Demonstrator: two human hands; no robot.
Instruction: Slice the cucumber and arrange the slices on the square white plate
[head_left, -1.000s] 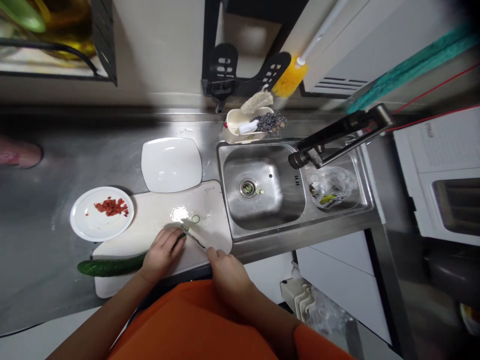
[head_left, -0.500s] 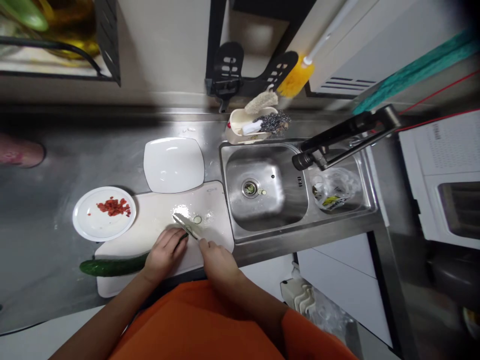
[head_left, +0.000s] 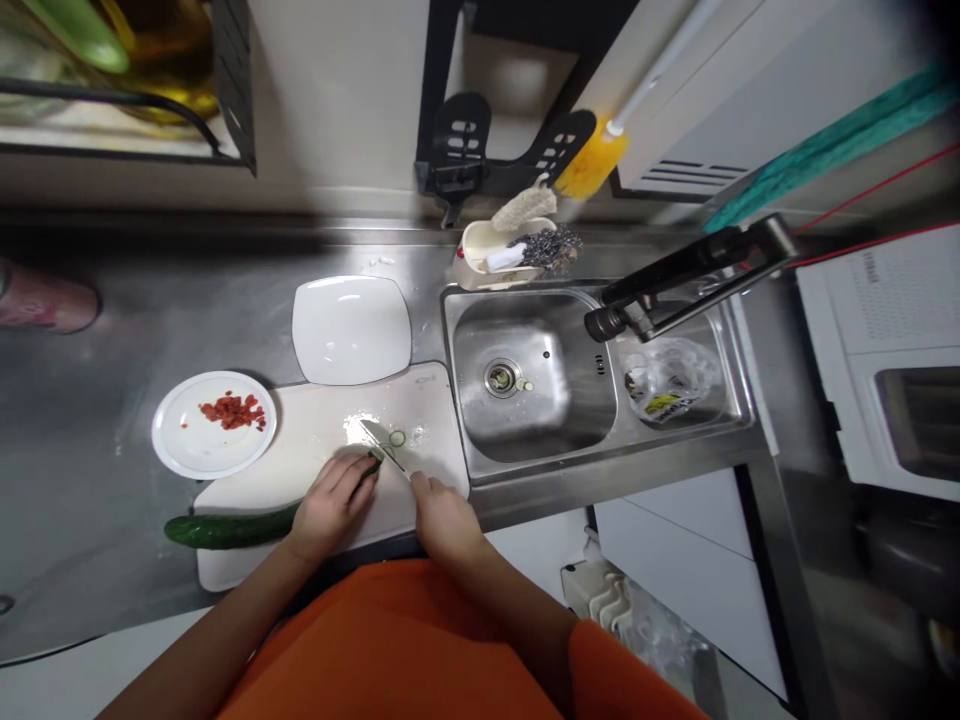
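Note:
A long green cucumber (head_left: 232,530) lies across the lower left of a white cutting board (head_left: 292,425), its left end past the board's edge. My left hand (head_left: 330,505) is wrapped over its right part, with the cut end showing by the fingertips. In my right hand (head_left: 446,520) is the handle of a knife (head_left: 385,447), whose blade points up and left beside that cut end. A thin cucumber slice (head_left: 397,438) rests on the board just right of the blade.
A white plate (head_left: 169,430) with chopped red pieces stands left of the board. Behind the board is a square white plate (head_left: 351,330). To the right are a steel sink (head_left: 555,420), a faucet (head_left: 660,270) and a brush holder (head_left: 472,262). A pink container (head_left: 52,300) stands far left.
The knife has shifted slightly right, and its blade now stands off the cucumber's cut end. My right hand has moved a little right with it. The whole view has shifted slightly.

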